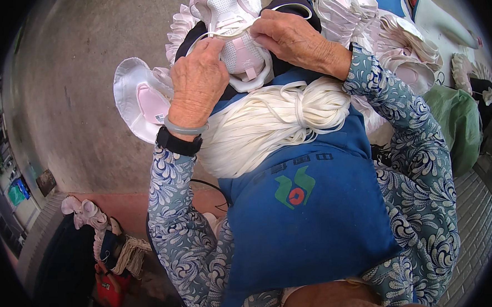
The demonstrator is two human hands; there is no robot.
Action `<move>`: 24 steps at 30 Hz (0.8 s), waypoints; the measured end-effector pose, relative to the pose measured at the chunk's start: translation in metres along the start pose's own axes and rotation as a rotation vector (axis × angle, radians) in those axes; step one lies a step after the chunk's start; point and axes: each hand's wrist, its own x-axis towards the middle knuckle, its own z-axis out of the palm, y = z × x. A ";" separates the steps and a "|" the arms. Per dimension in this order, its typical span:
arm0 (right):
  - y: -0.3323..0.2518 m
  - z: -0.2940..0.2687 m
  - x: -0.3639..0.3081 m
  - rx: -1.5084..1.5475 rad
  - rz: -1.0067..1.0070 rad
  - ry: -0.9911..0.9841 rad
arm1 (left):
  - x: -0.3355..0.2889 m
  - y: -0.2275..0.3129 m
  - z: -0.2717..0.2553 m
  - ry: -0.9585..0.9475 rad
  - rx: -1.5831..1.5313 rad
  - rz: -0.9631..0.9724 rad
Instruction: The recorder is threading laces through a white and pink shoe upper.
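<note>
On my lap at the top middle lies a white and pink shoe upper (243, 54) with mesh panels. A cream shoelace (229, 33) runs across its eyelets. My left hand (198, 78), bent over the upper's left side, pinches the lace near the eyelets. From the right, my right hand (296, 41) has its fingertips closed on the other side of the same lace. Some of those fingertips are hidden behind the knuckles. Just below the upper, a thick tied bundle of cream shoelaces (278, 124) rests across my blue apron (316, 222).
Stacked white and pink shoe uppers (347, 9) stand at the upper right, with another stack (407, 50) beside them. More uppers (148, 97) lie left of my left hand. A green sack (450, 123) sits at the right. At the lower left is another person in red (109, 288).
</note>
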 end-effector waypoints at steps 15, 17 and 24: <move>-0.008 -0.002 0.004 -0.047 0.027 -0.015 | 0.007 -0.008 0.014 0.127 0.132 0.227; -0.013 -0.003 0.006 -0.077 0.013 -0.018 | 0.005 -0.005 0.009 0.152 -0.080 0.289; -0.022 -0.004 0.015 -0.204 0.042 -0.110 | -0.021 0.020 0.000 -0.206 -0.460 -0.079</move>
